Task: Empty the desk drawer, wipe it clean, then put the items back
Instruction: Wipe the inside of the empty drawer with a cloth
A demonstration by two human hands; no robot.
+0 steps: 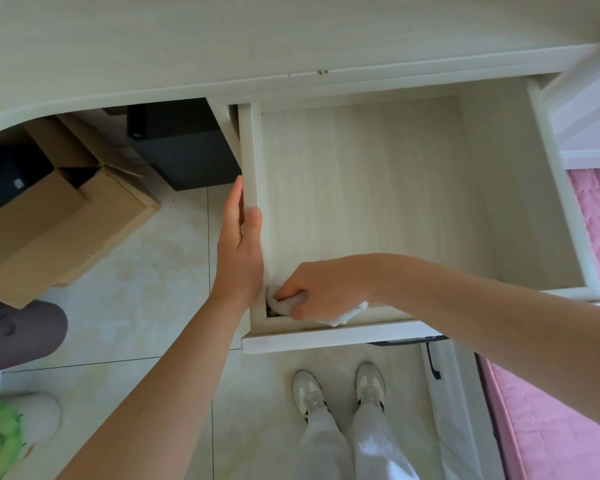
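**A:** ok so head cam, looking straight down — what's going on with the drawer (378, 188)?

**B:** It's pulled well out from under the pale desk top (222, 39), and the bottom panel is bare light wood. The left hand (239, 251) rests along the drawer's left wall, fingers straight down the outside face and the thumb lying on top of the rim. Relaxed, not curled round anything.

**A:** and the right one?

**B:** The right hand (316, 289) reaches in from the right, down in the near left corner of the drawer. Its fingers are curled round a bunched white cloth (347, 315) and press it against the inside of the front wall. A bit of cloth sticks out on each side of the fist. The two hands sit close together, with just the drawer's side wall between them.

**A:** anything else around?

**B:** On the floor to the left there's a cardboard box (66, 216) with its flaps partly open, and a black box (184, 143) sits under the desk just left of the drawer. Pale floor tiles (146, 306) below. Near the bottom you see the person's white shoes (336, 389) and light trousers. Pink quilted fabric (596, 230) runs along the right edge, and something green and white (11, 431) sits in the near left corner — can't tell what it is.
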